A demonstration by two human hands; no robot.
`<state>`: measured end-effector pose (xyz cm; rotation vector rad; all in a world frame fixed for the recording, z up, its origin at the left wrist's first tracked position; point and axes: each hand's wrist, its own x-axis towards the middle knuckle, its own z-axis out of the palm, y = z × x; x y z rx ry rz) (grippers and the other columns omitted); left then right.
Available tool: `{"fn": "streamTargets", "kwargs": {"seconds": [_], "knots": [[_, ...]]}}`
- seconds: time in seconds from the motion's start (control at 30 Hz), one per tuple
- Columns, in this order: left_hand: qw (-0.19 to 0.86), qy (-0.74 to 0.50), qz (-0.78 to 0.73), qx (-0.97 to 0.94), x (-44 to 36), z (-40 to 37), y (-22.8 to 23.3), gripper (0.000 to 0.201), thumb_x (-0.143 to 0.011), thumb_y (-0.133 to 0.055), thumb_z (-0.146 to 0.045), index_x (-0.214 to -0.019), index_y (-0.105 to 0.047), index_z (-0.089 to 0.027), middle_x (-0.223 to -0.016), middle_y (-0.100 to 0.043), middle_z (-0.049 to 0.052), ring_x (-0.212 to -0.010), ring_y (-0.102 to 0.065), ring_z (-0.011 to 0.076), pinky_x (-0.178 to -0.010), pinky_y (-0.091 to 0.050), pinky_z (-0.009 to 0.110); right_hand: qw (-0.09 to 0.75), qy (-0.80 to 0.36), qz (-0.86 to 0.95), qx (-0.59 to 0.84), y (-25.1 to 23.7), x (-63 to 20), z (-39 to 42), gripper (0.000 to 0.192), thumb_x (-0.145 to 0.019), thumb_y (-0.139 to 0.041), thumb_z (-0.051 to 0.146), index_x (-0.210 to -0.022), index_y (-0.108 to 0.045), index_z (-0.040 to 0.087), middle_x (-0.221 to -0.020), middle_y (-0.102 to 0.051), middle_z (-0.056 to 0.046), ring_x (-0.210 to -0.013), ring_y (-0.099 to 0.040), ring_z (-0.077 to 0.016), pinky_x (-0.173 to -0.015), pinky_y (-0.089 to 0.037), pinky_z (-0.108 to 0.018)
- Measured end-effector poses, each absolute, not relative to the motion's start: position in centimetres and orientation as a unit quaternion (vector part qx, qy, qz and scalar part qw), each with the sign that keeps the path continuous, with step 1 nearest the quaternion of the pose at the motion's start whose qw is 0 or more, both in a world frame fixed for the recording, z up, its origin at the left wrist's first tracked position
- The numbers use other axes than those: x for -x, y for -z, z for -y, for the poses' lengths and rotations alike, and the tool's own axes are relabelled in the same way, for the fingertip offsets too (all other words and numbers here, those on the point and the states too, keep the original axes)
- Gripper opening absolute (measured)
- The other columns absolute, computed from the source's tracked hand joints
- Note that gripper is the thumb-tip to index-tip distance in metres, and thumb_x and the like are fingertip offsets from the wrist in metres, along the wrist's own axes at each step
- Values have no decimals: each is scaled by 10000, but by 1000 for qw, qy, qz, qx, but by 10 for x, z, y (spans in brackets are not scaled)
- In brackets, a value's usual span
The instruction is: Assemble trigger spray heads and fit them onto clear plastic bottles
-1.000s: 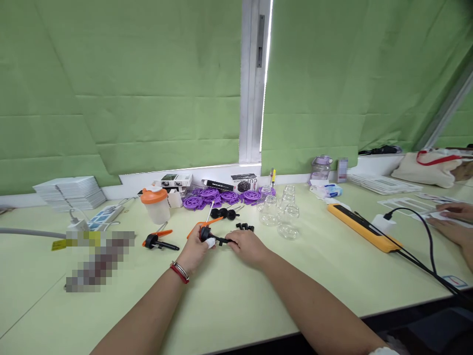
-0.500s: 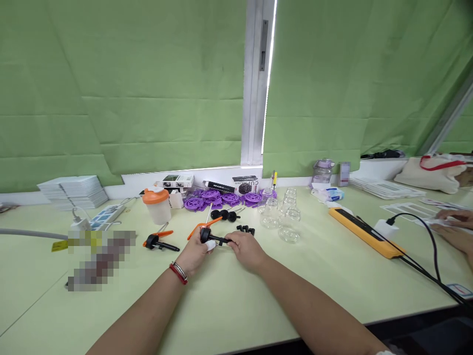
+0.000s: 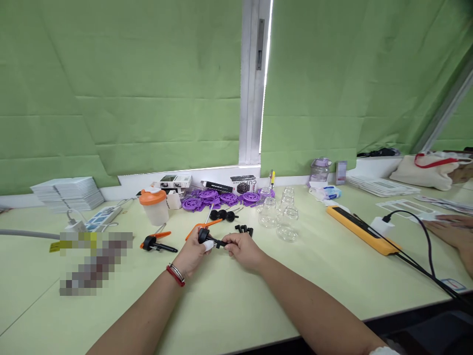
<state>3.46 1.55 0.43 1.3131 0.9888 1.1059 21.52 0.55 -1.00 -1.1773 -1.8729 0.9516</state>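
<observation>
"Two bare hands over the bench: state of each?"

"Left hand [image 3: 190, 257], red band [image 3: 175, 277] at the wrist, white covering on the thumb: clamped on the round end of one black cap-and-stem fitting [image 3: 203, 235]. Right hand [image 3: 244, 250]: fingers pinched together on the stem's far end."

"Location of that fitting?"

"Between both hands, over the pale green table [image 3: 229, 301]; whether it touches the surface, cannot tell."

"Adjacent stock?"

"Just beyond the right hand, one cluster of short black parts [image 3: 244, 230]. Beyond the left, one orange lever-shaped piece [image 3: 210, 224], partly hidden. Farther left, one similar black fitting [image 3: 164, 245], lying down, and one shaker cup [image 3: 155, 212], orange-lidded, upright."

"Rear rows?"

"Three black round caps [image 3: 222, 215]; behind them, purple wheel-patterned parts [image 3: 229, 198], piled. To their right, several clear bottles [image 3: 287, 231], upright."
</observation>
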Motion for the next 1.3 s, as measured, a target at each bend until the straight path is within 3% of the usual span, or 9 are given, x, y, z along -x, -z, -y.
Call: {"fn": "streamTargets", "kwargs": {"seconds": [0.2, 0.5, 0.67, 0.8, 1.0, 1.13, 1.3], "knots": [[542, -464, -419, -561, -34, -14, -9, 394, -609, -664, -208, -942, -454, -201, -841, -520, -17, -607, -469, 79, -544, -368, 213, 385, -396, 692, 464, 12, -212, -7, 236, -792, -461, 145, -900, -670, 162, -590, -538, 19, -551, -488, -105, -582, -407, -214], [538, -454, -433, -563, -35, -11, -12, 345, -608, -654, -217, -892, -460, -203, -699, -461, -56, -548, -418, 71, -507, -335, 203, 378, -251, 769, 450, 11, -211, -3, 254, -800, -452, 122, -904, -672, 196, -718, -604, 2, -657, -518, -124, -643, -399, -215], [527, -452, -433, -574, -32, -14, -11, 535, -604, -648, -187, -1105, -464, -215, -917, -557, 17, -742, -540, 127, -643, -431, 247, 368, -245, 793, 419, 5, -208, 5, 338, -770, -441, 70, -992, -657, 207, -793, -621, -8, -712, -538, -131, -669, -408, -224], [505, -473, -420, -588, -32, -16, -8, 685, -650, -625, -178, -1270, -343, -251, -1114, -529, 75, -1016, -535, 185, -815, -441, 306, 391, -324, 769, 388, 12, -202, 7, 389, -772, -463, 83, -1103, -611, 225, -766, -590, 0, -673, -543, -120, -642, -434, -240], [385, -512, -401, -654, -36, -15, -1, 524, -776, -574, -254, -1235, -322, -250, -1408, -308, 117, -1213, -411, 204, -970, -363, 360, 436, -543, 628, 349, 18, -191, 4, 339, -791, -532, 216, -1127, -558, 182, -641, -525, 39, -486, -522, -88, -465, -441, -230], [353, -532, -366, -677, -35, -17, 4, 649, -731, -658, -275, -1258, -282, -228, -1461, -230, 165, -1332, -290, 258, -1022, -330, 424, 464, -587, 592, 300, 13, -191, 2, 355, -725, -650, 298, -1045, -576, 162, -709, -569, 22, -479, -553, -87, -445, -454, -236], [290, -505, -331, -742, -35, -18, 4, 875, -621, -770, -267, -1321, -245, -254, -1500, -121, 162, -1381, -194, 299, -1098, -222, 481, 478, -622, 552, 282, 12, -195, 0, 450, -687, -709, 363, -1050, -575, 134, -622, -584, 28, -466, -570, -118, -448, -468, -265]]}}
